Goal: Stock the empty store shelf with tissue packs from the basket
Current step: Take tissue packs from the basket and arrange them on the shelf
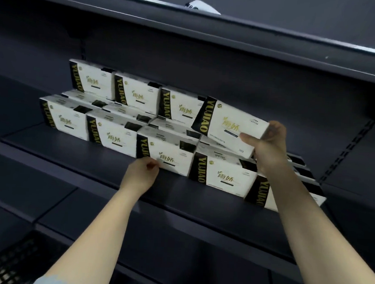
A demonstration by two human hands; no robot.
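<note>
White tissue packs with black YUJIAO bands stand in rows on the dark shelf [93, 158]: several in a front row, several more stacked behind. My right hand [267, 144] grips the right end of one tissue pack [227, 124], held tilted above the front row, next to the upper back row. My left hand [145, 172] pinches the lower front corner of a front-row pack [170, 154] that stands on the shelf. More packs lie partly hidden behind my right forearm.
A black mesh basket [6, 260] shows at the bottom left corner. A dark shelf [276, 31] overhangs above, with a white object [201, 6] lying on it. Lower shelves run below my arms. A slotted upright [346, 149] stands at the right.
</note>
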